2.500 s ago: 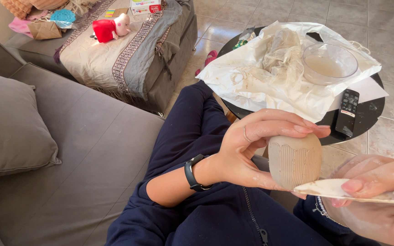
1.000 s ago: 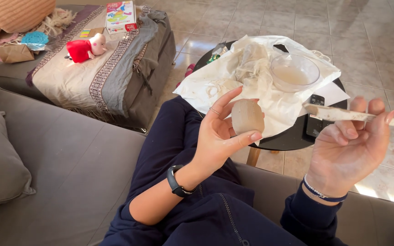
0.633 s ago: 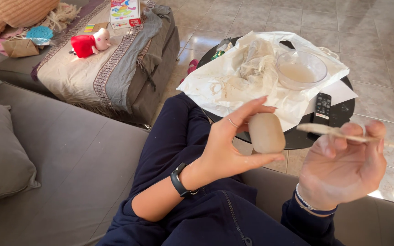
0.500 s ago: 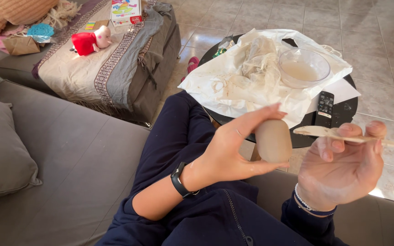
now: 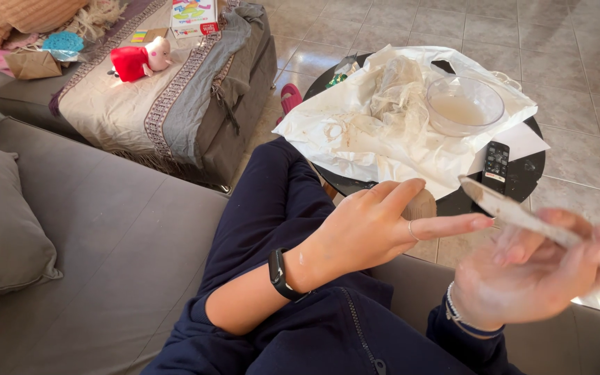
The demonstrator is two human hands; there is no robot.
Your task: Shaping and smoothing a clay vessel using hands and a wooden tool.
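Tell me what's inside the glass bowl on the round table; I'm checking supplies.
The glass bowl holds a shallow, cloudy pale liquid. Crumpled white plastic hides whatever lies beneath the bowl.

Home living room: grey sofa [image 5: 105,236], cushion [image 5: 1,222], tiled floor [image 5: 578,42].

round black table [image 5: 522,182], crumpled white sheet [image 5: 355,139], glass bowl [image 5: 465,105], black remote [image 5: 496,162]

red plush toy [image 5: 137,61] on draped ottoman [image 5: 175,104] | glass bowl [image 5: 465,105], black remote [image 5: 496,162] on round desk [image 5: 522,182] | grey cushion [image 5: 5,222]
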